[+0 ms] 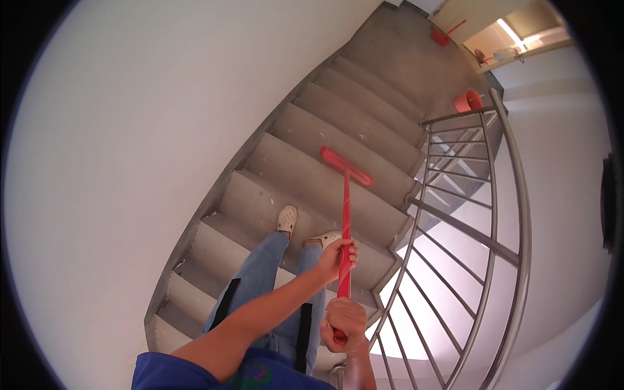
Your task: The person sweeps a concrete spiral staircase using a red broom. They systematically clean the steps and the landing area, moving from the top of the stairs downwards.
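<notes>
A red broom [346, 204] reaches away from me down the stairs, its handle held by both hands. My left hand [338, 259] is closed around the middle of the handle. Near the top end, my right hand [345, 322] wraps the handle, whose end shows below the fist. The slightly blurred red broom head [347, 165] is over a grey stair step [319, 170], a few steps below my body; whether its bristles touch the step I cannot tell.
A metal railing [521, 195] curves along the right, a white wall [136, 122] along the left. On the landing [404, 44] below are a red dustpan [439, 36] with a handle and a pinkish-red bucket [468, 101]. My feet in light clogs [287, 218] stand on the stairs.
</notes>
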A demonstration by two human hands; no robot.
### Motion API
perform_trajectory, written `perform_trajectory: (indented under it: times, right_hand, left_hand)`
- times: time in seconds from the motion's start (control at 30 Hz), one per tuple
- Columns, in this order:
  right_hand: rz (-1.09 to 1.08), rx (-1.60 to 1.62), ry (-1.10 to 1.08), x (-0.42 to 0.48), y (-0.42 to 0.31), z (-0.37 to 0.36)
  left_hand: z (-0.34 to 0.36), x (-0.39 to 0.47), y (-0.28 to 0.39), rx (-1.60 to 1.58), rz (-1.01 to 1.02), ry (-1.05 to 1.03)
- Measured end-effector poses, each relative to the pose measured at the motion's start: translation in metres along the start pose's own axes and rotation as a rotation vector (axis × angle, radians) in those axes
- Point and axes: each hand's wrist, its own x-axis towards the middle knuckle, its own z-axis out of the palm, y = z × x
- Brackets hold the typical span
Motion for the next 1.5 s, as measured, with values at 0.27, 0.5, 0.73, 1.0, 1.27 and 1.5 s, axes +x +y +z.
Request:
perform_trajectory:
  times: [0.27,0.5,0.73,1.0,1.27,1.5]
  right_hand:
    - [0.050,0.070,0.057,-0.026,-0.011,-0.021]
    - [0.041,0.069,0.114,-0.060,-0.018,-0.052]
    - [0.100,-0.012,0.288,-0.073,-0.021,-0.085]
    - [-0.197,0.021,0.322,-0.031,-0.020,-0.116]
    - [0.850,1.072,0.948,0.001,0.267,-0.135]
    - [0.989,0.583,1.376,0.083,0.451,-0.143]
  left_hand:
    - [-0.009,-0.003,-0.030,0.193,-0.074,0.104]
    - [0.009,-0.012,-0.057,0.782,-0.099,0.382]
    - [0.054,-0.027,-0.108,1.999,0.910,-0.094]
    - [0.097,0.005,-0.088,1.747,0.966,-0.327]
    - [0.146,0.101,-0.012,1.930,0.573,-0.664]
    - [0.125,0.184,0.054,1.640,0.426,-0.457]
